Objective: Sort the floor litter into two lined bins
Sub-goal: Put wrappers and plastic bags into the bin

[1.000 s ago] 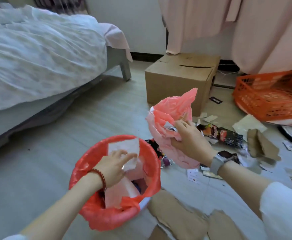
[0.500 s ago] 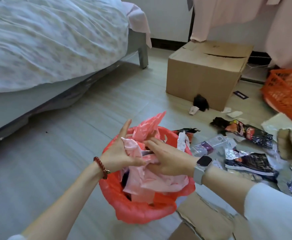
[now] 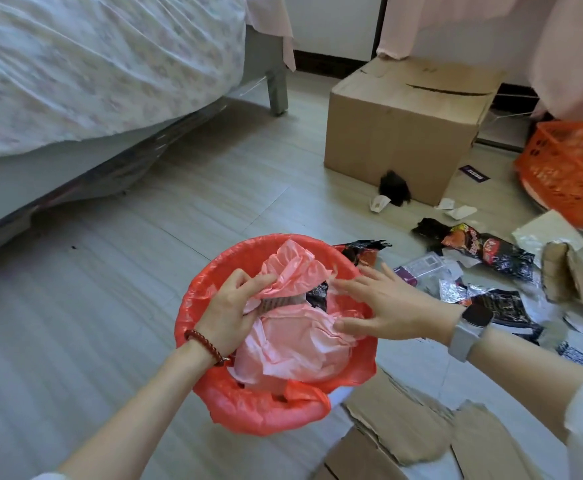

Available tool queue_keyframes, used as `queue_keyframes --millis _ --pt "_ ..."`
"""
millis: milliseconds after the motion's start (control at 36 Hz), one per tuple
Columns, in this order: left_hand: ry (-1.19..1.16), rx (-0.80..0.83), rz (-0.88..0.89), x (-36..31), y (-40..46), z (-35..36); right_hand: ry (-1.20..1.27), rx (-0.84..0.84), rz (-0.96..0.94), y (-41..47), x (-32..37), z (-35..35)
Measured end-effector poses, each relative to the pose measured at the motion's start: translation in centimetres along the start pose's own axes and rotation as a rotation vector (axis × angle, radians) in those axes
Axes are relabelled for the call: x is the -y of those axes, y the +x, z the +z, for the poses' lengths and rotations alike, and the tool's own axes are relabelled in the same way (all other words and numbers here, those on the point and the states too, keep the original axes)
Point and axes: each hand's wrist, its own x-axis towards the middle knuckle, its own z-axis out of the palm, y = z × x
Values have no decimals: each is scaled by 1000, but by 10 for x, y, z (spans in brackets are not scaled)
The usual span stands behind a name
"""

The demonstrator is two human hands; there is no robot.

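Note:
A bin lined with a red bag stands on the floor in front of me. A crumpled pink plastic bag with wrappers inside lies in its mouth. My left hand grips the upper folds of the pink bag. My right hand has its fingers spread and straight, with the thumb touching the bag's right side. Snack wrappers and foil scraps lie on the floor to the right.
Torn cardboard pieces lie at the lower right. A cardboard box stands behind, with a dark clump and paper scraps at its base. An orange crate is far right, a bed at left.
The pink bag, held up in my right hand a second ago, came down into the red-lined bin. My left hand let go of a white paper and took hold of the bag; my right hand's fingers spread.

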Motion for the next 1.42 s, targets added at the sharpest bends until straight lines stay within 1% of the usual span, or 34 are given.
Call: queue_keyframes --millis 83,139,167,194,222,250,278,333,361,389,417,444,472,500,528,556,583,639,722,778,833,861,917,944,972,1028,1056,1139,1222,1278,1333,1389,1417 --pt "-1 -17 -23 2 -1 3 -144 -89 -83 3 2 1" --pt "4 -38 -50 3 0 4 -147 -170 -90 5 0 3" --pt "1 -45 -64 3 0 4 -167 -229 -94 7 -2 6" --pt "-1 -49 -75 3 0 4 -223 -328 -120 8 -4 9" --pt "-4 -52 -83 3 1 5 -269 -462 -143 10 -4 12" --pt "-5 -56 -94 3 1 5 -248 -578 -132 10 -2 13" --pt "-4 -61 -104 3 2 6 -154 -669 -114 12 0 13" --pt "4 -68 -120 2 2 7 94 -768 -77 11 16 11" --pt "7 -70 -131 1 3 8 246 -777 -65 11 26 11" --pt "8 -78 -142 1 3 8 406 -747 -60 11 33 13" --pt "3 -88 -161 0 4 9 528 -661 -61 11 41 14" --pt "-16 -102 -187 0 4 9 558 -530 -71 10 47 17" --pt "-51 -118 -235 0 5 7 492 -372 -75 9 50 22" --pt "-103 -133 -302 -1 6 5 371 -209 -76 8 50 26" --pt "-170 -150 -371 -2 8 3 240 -90 -85 7 48 29" --pt "-258 -167 -432 -3 9 0 141 -36 -106 6 45 31" --pt "-353 -187 -479 -5 11 -2 71 -29 -128 5 42 31" --pt "-507 -222 -537 -11 14 -5 -28 -47 -151 9 37 30" --pt "-690 -250 -600 -13 17 -6 -102 -140 -181 15 36 25" --pt "-720 -262 -600 -13 20 -7 -79 -185 -183 17 37 23" --pt "-609 -211 -541 -13 20 -11 44 -200 -201 18 39 19" --pt "-557 -134 -506 -16 19 -14 143 -221 -204 20 40 15" --pt "-515 76 -465 -21 17 -17 356 -294 -160 23 42 6" --pt "-481 160 -462 -22 15 -17 386 -307 -131 25 42 3" --pt "-409 208 -447 -24 13 -15 371 -309 -116 27 43 1" --pt "-259 259 -414 -26 9 -10 360 -316 -120 30 47 0" --pt "-229 266 -411 -28 7 -8 401 -342 -123 32 50 0" --pt "-227 247 -383 -32 5 1 537 -445 -163 38 60 1" --pt "-154 188 -283 -33 5 6 598 -430 -153 36 62 4" --pt "-104 123 -262 -33 10 6 650 -427 -121 32 56 5" --pt "-106 34 -270 -29 15 2 714 -495 -108 27 46 3" --pt "-168 -57 -265 -22 19 -2 743 -573 -104 24 38 -3" --pt "-209 -81 -256 -20 21 -4 757 -572 -99 23 37 -7"
